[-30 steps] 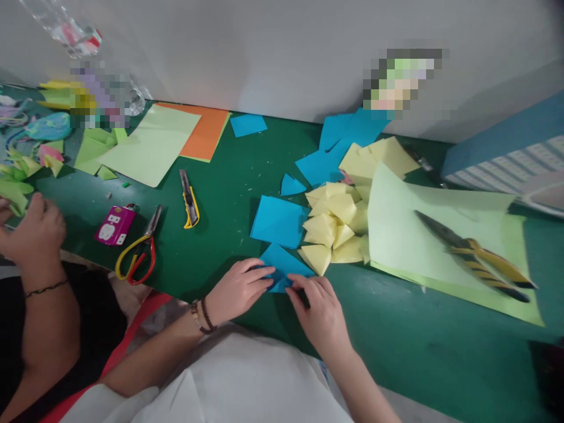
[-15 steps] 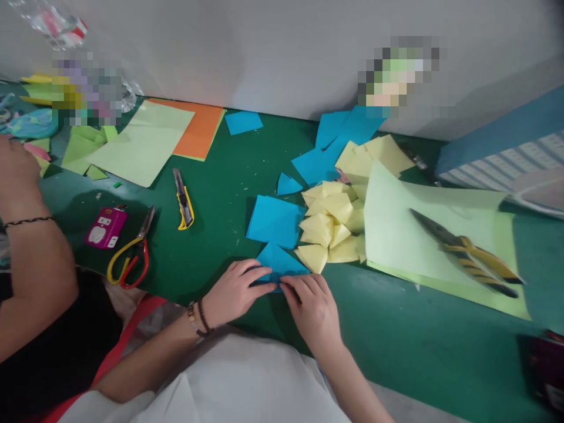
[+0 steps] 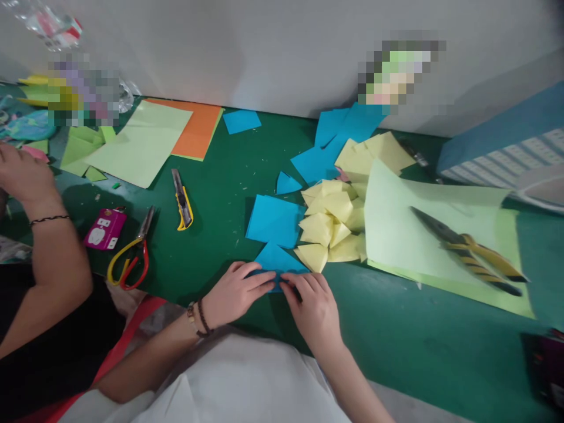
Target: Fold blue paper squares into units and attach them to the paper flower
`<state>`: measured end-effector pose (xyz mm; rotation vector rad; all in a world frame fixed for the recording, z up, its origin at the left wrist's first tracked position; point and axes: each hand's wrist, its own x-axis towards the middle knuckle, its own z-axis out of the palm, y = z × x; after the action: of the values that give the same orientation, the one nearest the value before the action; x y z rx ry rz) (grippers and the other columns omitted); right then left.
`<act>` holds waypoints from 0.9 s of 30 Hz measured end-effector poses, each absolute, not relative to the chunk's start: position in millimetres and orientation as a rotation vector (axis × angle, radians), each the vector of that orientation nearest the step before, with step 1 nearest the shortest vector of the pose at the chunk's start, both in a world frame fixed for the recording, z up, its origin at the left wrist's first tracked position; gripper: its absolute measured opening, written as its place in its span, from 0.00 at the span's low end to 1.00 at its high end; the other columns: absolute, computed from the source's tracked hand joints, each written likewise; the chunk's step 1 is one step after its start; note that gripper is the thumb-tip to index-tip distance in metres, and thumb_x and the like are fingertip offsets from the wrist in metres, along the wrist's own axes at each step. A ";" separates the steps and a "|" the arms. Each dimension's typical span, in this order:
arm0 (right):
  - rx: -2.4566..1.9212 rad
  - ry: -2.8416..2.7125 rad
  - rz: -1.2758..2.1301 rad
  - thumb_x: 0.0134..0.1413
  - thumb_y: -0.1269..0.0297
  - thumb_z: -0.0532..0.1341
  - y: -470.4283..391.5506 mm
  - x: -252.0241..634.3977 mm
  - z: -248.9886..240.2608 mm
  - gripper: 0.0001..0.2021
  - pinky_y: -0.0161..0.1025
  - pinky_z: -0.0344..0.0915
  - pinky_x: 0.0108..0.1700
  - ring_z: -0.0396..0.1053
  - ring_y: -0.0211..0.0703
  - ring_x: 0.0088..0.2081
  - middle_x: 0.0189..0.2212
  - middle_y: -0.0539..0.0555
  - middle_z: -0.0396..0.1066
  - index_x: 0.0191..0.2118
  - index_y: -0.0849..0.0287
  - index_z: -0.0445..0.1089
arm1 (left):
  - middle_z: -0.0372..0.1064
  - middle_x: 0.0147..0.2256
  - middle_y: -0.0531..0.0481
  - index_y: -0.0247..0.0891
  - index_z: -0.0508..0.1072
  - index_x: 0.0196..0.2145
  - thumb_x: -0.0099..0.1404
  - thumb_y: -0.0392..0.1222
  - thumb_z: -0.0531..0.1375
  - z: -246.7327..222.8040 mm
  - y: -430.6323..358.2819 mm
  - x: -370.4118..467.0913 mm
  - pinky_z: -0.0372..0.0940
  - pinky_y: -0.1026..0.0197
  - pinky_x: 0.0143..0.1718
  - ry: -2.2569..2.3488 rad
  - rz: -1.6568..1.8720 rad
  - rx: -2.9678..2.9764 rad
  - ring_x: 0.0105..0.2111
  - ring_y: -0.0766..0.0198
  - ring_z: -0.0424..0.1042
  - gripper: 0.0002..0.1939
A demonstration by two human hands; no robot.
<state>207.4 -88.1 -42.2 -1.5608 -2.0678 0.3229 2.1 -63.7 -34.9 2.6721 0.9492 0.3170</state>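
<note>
A piece of blue paper (image 3: pixel 278 258) with a pointed top lies at the table's near edge, under the fingers of both my hands. My left hand (image 3: pixel 235 294) presses its left part, fingers together along the lower fold. On the right part, my right hand (image 3: pixel 312 302) has its thumb and fingers closed at the paper's near edge. The fingers hide much of that edge. Just beyond sits a stack of blue paper squares (image 3: pixel 275 220), and to its right several folded yellow paper pieces (image 3: pixel 332 217) are heaped.
Left lie a yellow utility knife (image 3: pixel 183 202), scissors (image 3: pixel 134 252) and a purple box (image 3: pixel 106 228). Pliers (image 3: pixel 465 249) rest on light green sheets (image 3: pixel 409 217) at right. Another person's arm (image 3: pixel 53 235) is at far left. A blue box (image 3: pixel 506 141) stands at back right.
The other person's arm at the left has shifted slightly right. My fingers have barely moved on the blue paper; my left fingers lie a little flatter along it.
</note>
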 end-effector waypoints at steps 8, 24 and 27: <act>-1.598 -2.046 0.363 0.63 0.66 0.58 -88.7 206.5 -41.4 0.06 0.42 0.65 0.38 0.66 0.45 0.33 0.27 0.53 0.72 0.40 0.59 0.71 | 0.69 0.56 0.51 0.39 0.70 0.55 0.74 0.36 0.49 -35.4 -62.4 0.5 0.57 0.55 0.49 0.898 0.313 2.745 0.53 0.60 0.62 0.16; -1.619 -2.013 0.387 0.62 0.66 0.57 -87.3 204.6 -41.9 0.05 0.42 0.65 0.37 0.66 0.45 0.32 0.27 0.52 0.71 0.40 0.58 0.70 | 0.65 0.59 0.52 0.42 0.67 0.58 0.75 0.37 0.49 -29.4 -49.5 -5.4 0.57 0.55 0.51 0.732 0.114 2.831 0.54 0.60 0.61 0.17; -1.610 -2.004 0.376 0.62 0.65 0.58 -86.8 205.6 -42.2 0.05 0.42 0.66 0.37 0.66 0.45 0.32 0.26 0.52 0.71 0.40 0.58 0.70 | 0.66 0.58 0.53 0.43 0.68 0.57 0.74 0.37 0.49 -28.5 -49.2 -4.3 0.57 0.55 0.49 0.748 0.126 2.810 0.54 0.59 0.61 0.17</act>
<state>205.6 -86.8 -42.2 -1.6096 -2.0039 0.3756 -4.3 -49.2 -28.5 2.8102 0.7484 0.1255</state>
